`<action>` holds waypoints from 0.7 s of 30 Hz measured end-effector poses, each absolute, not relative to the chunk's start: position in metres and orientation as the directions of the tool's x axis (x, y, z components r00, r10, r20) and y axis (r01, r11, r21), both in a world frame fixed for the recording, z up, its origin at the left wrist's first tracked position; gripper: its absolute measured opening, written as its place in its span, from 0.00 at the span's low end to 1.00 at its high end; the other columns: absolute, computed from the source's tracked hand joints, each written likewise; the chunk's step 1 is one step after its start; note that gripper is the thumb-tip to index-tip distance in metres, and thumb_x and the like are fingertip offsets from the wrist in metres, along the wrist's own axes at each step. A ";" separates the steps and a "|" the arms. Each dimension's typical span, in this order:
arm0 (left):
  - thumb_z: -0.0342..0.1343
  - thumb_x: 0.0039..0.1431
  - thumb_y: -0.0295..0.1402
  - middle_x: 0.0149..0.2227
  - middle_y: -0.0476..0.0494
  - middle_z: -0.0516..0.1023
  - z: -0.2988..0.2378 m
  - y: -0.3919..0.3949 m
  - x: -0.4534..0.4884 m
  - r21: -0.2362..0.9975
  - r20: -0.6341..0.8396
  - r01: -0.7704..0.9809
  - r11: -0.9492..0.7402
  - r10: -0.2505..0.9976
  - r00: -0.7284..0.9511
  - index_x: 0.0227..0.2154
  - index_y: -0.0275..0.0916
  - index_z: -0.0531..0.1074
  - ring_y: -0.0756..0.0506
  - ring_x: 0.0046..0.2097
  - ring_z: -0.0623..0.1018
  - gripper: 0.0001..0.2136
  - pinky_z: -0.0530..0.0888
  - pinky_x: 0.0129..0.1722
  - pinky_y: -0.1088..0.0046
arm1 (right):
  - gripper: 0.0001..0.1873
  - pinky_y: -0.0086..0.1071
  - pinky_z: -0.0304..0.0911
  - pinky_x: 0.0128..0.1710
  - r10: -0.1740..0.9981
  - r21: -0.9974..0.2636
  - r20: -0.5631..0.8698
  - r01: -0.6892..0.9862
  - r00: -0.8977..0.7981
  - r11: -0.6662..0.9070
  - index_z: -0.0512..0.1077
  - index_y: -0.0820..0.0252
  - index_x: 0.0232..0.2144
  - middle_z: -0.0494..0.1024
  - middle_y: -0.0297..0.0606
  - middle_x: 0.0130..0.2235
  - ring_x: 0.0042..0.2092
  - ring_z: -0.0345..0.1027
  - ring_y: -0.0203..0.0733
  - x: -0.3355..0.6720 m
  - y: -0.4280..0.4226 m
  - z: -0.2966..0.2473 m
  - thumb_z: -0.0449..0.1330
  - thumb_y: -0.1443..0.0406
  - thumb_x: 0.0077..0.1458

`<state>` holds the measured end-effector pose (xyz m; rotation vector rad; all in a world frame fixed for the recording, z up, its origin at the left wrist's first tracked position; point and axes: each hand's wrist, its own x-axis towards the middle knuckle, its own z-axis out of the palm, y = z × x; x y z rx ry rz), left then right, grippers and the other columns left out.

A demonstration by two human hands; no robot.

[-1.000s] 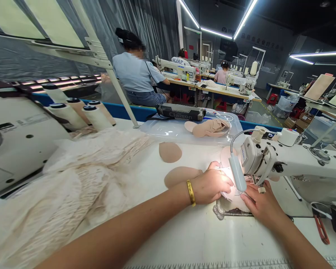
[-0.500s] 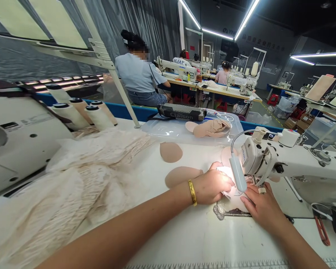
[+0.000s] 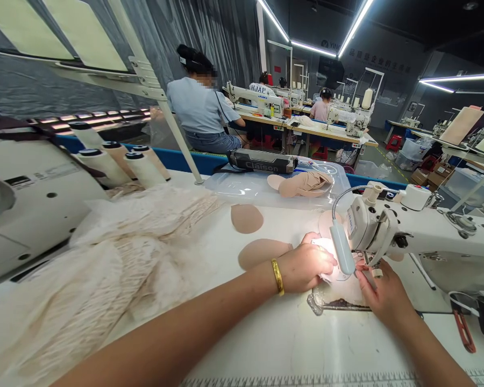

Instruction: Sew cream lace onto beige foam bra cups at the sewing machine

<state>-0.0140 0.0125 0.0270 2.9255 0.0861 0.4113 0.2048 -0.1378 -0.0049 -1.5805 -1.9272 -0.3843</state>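
Under the sewing machine (image 3: 377, 228) lies a pale fabric piece (image 3: 326, 244), washed out by the lamp (image 3: 342, 251). My left hand (image 3: 308, 264), with a gold bangle at the wrist, grips this fabric left of the needle area, fingers closed. On the right, my right hand (image 3: 383, 290) is beside the presser foot, its thumb and forefinger drawn together at the fabric's edge. The machine head hides part of its other fingers. Two beige rounded pads, an upper pad (image 3: 247, 218) and a lower pad (image 3: 264, 253), lie left of my left hand.
Sheer cream fabric (image 3: 116, 269) is heaped on the left, before several thread cones (image 3: 105, 166). Behind the pads, a clear plastic lid (image 3: 242, 185) bears more beige pads (image 3: 302, 184) and a black case (image 3: 262, 160). Red thread snips (image 3: 463, 330) lie at right. A co-worker (image 3: 204, 107) sits beyond.
My right hand has shifted slightly right, and its spread fingers have drawn together near the presser foot. My left hand stays almost still on the fabric.
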 end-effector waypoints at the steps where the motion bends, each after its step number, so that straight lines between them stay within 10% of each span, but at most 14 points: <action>1: 0.55 0.52 0.19 0.39 0.48 0.83 0.027 0.012 -0.014 0.192 0.271 0.026 -0.981 0.079 0.959 0.31 0.41 0.74 0.41 0.44 0.77 0.10 0.55 0.55 0.57 | 0.09 0.49 0.74 0.44 0.785 -0.165 0.612 0.957 -0.091 0.240 0.70 0.56 0.43 0.80 0.44 0.41 0.45 0.75 0.53 0.204 -0.138 -0.005 0.51 0.63 0.72; 21: 0.55 0.49 0.16 0.47 0.51 0.84 0.027 0.006 -0.016 0.156 0.308 0.015 -0.988 0.063 0.949 0.34 0.43 0.74 0.42 0.51 0.78 0.15 0.57 0.53 0.60 | 0.08 0.48 0.75 0.42 0.762 -0.125 0.634 0.955 -0.131 0.268 0.71 0.57 0.42 0.81 0.45 0.40 0.45 0.76 0.54 0.206 -0.138 -0.006 0.52 0.64 0.71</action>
